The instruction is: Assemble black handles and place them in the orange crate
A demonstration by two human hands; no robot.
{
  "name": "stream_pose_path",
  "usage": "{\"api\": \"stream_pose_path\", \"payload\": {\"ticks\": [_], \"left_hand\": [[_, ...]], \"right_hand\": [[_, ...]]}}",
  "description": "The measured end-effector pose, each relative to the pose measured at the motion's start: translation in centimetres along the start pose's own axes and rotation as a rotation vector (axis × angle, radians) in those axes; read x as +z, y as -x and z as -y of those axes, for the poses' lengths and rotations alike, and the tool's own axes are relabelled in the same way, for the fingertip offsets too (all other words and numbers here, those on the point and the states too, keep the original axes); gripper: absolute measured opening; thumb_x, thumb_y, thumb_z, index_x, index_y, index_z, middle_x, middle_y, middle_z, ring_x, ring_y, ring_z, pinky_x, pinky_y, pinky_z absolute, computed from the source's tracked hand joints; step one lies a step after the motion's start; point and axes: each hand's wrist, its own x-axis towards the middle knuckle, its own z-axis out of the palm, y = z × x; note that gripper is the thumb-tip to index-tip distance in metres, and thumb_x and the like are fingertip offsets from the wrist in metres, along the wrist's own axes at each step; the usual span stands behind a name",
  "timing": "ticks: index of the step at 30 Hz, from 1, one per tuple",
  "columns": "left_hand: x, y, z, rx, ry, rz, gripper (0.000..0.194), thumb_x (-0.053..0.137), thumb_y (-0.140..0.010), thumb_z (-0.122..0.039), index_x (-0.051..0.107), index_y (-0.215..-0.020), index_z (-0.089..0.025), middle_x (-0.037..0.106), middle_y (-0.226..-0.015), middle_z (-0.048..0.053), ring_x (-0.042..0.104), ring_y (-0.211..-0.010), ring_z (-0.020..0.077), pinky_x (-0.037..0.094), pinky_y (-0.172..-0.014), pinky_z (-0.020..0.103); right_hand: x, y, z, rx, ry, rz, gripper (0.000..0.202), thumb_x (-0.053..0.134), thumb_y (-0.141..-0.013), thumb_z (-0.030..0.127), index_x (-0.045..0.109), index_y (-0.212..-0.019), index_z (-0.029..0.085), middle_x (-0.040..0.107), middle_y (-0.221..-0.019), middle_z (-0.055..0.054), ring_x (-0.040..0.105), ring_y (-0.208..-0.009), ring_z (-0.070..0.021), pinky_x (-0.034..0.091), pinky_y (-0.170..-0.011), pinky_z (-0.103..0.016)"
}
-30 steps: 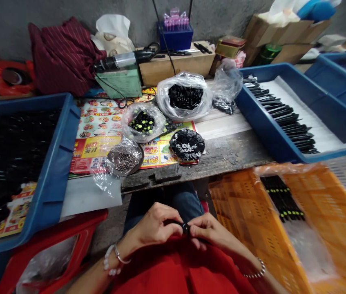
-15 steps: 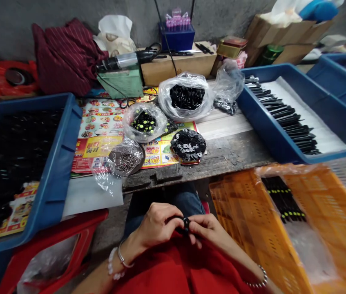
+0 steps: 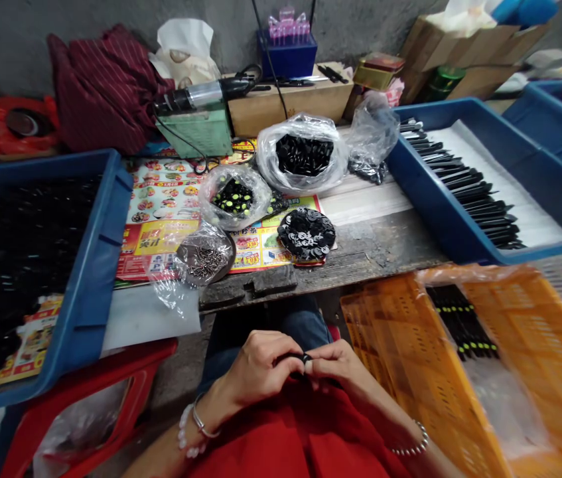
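Note:
Over my lap, my left hand (image 3: pixel 261 368) and my right hand (image 3: pixel 343 372) meet fingertip to fingertip around a small black part (image 3: pixel 304 359). Both hands pinch it, with the fingers curled closed; most of the part is hidden between them. Below the hands lies red cloth (image 3: pixel 300 438). On the table beyond, a pile of black discs (image 3: pixel 306 234) is the nearest heap of parts, next to a dish of small metal screws (image 3: pixel 204 257).
A blue tray (image 3: pixel 96 265) of black parts stands at left, another blue tray (image 3: pixel 440 199) with black sticks at right. An orange crate (image 3: pixel 385 332) with black-and-yellow pieces sits at my right knee. Plastic bags of black parts (image 3: pixel 303 154), a green device (image 3: pixel 196 129) and boxes line the back.
My hands have shifted slightly up and right while still working the small black part between the fingertips. Nothing on the table has moved.

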Motion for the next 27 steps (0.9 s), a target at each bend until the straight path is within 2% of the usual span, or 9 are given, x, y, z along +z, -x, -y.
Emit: {"api": "stream_pose_path", "payload": {"ticks": [5,9,13,15,20,24,27], "left_hand": [[0.1,0.1,0.0,-0.001,0.015,0.021,0.01,0.061,-0.078,-0.011,0.069,-0.073,-0.012,0.069,-0.063,0.005,0.061,-0.055,0.0143,0.042,-0.055,0.022],[-0.5,-0.1,0.1,-0.027,0.024,0.024,0.01,0.061,-0.079,-0.014,0.07,-0.074,-0.014,0.07,-0.065,0.004,0.062,-0.057,0.0145,0.044,-0.057,0.023],[-1.0,-0.4,0.3,-0.124,0.072,-0.063,0.01,0.062,-0.078,-0.013,0.071,-0.075,-0.016,0.072,-0.068,0.004,0.063,-0.06,0.0144,0.046,-0.059,0.022],[-1.1,-0.4,0.5,-0.165,0.101,-0.087,0.009,0.063,-0.076,-0.013,0.072,-0.075,-0.016,0.072,-0.068,0.004,0.064,-0.06,0.0147,0.046,-0.059,0.022],[-1.4,-0.2,1.0,-0.078,0.116,0.061,0.01,0.063,-0.077,-0.016,0.073,-0.074,-0.016,0.073,-0.067,0.005,0.064,-0.059,0.0151,0.046,-0.058,0.023],[-1.0,-0.3,0.7,-0.186,0.122,-0.041,0.011,0.063,-0.076,-0.013,0.073,-0.077,-0.017,0.073,-0.071,0.003,0.065,-0.063,0.0148,0.047,-0.062,0.022],[-0.7,-0.4,0.1,-0.309,0.15,-0.046,0.013,0.063,-0.076,-0.012,0.073,-0.081,-0.018,0.074,-0.076,0.001,0.065,-0.066,0.0141,0.048,-0.063,0.021]], "right_hand": [[0.2,-0.1,0.0,0.057,-0.069,0.031,0.028,0.067,-0.065,0.037,0.066,-0.052,0.012,0.057,-0.046,-0.001,0.041,-0.038,-0.0072,0.03,-0.039,-0.019],[-0.3,0.0,0.2,-0.001,-0.016,0.099,0.038,0.071,-0.071,0.048,0.071,-0.07,0.01,0.062,-0.056,-0.003,0.047,-0.044,-0.0087,0.038,-0.045,-0.02],[-1.1,0.2,0.4,-0.084,0.092,0.11,0.049,0.063,-0.079,0.058,0.071,-0.083,0.01,0.064,-0.061,-0.004,0.054,-0.05,-0.0123,0.045,-0.052,-0.023],[-1.4,0.3,0.4,-0.105,0.162,0.1,0.05,0.059,-0.082,0.06,0.07,-0.082,0.011,0.061,-0.057,-0.002,0.051,-0.048,-0.0118,0.042,-0.05,-0.022],[-1.7,0.4,0.0,-0.111,0.249,0.157,0.052,0.055,-0.084,0.061,0.066,-0.068,0.012,0.053,-0.049,0.001,0.041,-0.041,-0.0094,0.031,-0.042,-0.021],[-1.4,0.7,0.4,-0.205,0.364,0.082,0.05,0.049,-0.09,0.056,0.064,-0.067,0.013,0.056,-0.051,0.0,0.045,-0.044,-0.0109,0.03,-0.044,-0.022],[-1.0,0.9,0.6,-0.318,0.564,-0.042,0.048,0.045,-0.095,0.045,0.063,-0.064,0.015,0.062,-0.056,-0.003,0.052,-0.05,-0.0131,0.032,-0.05,-0.023]]}}
